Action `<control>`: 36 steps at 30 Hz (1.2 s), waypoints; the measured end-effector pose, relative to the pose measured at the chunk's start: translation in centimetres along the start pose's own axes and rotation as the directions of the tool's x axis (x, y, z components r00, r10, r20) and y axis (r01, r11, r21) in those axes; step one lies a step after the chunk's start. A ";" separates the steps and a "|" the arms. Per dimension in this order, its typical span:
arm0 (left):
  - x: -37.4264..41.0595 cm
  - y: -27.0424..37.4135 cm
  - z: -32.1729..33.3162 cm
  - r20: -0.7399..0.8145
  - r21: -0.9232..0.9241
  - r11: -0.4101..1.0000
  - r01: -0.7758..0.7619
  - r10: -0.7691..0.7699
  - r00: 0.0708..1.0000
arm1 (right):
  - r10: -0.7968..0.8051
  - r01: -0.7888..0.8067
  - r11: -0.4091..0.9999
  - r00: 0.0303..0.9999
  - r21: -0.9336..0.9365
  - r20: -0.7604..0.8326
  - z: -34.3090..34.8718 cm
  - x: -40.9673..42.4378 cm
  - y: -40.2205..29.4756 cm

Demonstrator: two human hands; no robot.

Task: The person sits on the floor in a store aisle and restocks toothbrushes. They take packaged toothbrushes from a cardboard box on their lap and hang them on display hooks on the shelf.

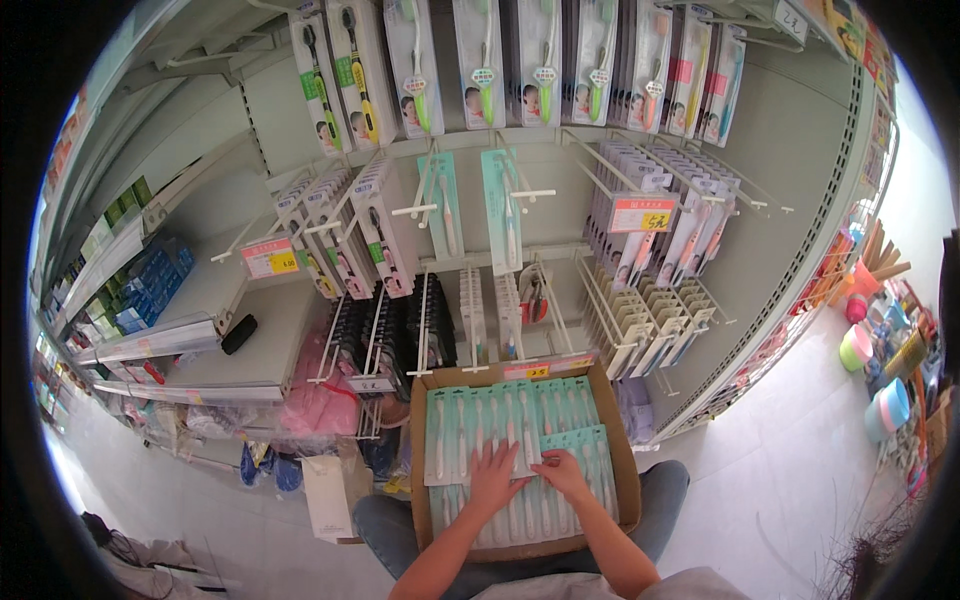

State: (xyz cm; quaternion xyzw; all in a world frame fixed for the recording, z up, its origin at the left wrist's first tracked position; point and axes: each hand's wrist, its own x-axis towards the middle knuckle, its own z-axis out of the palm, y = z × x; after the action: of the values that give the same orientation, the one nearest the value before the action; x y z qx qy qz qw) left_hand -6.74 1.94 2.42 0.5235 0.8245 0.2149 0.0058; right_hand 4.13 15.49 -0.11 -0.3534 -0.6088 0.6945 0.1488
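A cardboard box (628, 480) rests on my lap, filled with rows of toothbrush packs (450, 420) on pale turquoise cards. My left hand (493, 474) lies on the packs at the middle of the box, its fingers spread over them and nothing grasped. Beside it, my right hand (562, 474) pinches the lower edge of one toothbrush pack (527, 420) between thumb and fingers. More packs lie in a lower row under my wrists, partly covered by my forearms.
Display hooks (534, 193) project from the rack above the box; two hold a turquoise toothbrush pack (501, 210) each. Other toothbrushes (486, 67) hang above. A white carton (326, 495) stands on the floor at left. Shelves (187, 337) extend left; plastic cups (887, 409) stand at right.
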 end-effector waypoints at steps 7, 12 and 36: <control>-0.3 -0.6 -0.4 0.048 0.078 0.996 -0.037 0.033 0.998 | 0.145 -0.144 0.989 0.988 -0.040 0.048 -3.1 -1.2 -1.7; 0.1 -2.0 -0.6 -0.029 0.090 0.994 -0.054 0.056 0.998 | 0.234 -0.257 0.949 0.962 0.183 0.138 -5.7 -4.5 -6.5; -0.5 -1.1 0.3 0.011 0.122 0.992 -0.038 0.037 0.999 | -0.333 0.357 0.921 0.929 0.157 -0.159 -12.3 -9.9 -11.8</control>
State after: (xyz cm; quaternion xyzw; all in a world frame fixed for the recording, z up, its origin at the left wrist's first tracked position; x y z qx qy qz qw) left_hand -7.40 1.26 1.69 0.5390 0.8262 0.1619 -0.0267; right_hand 16.77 20.78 14.07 -0.2695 -0.5839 0.6862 0.3400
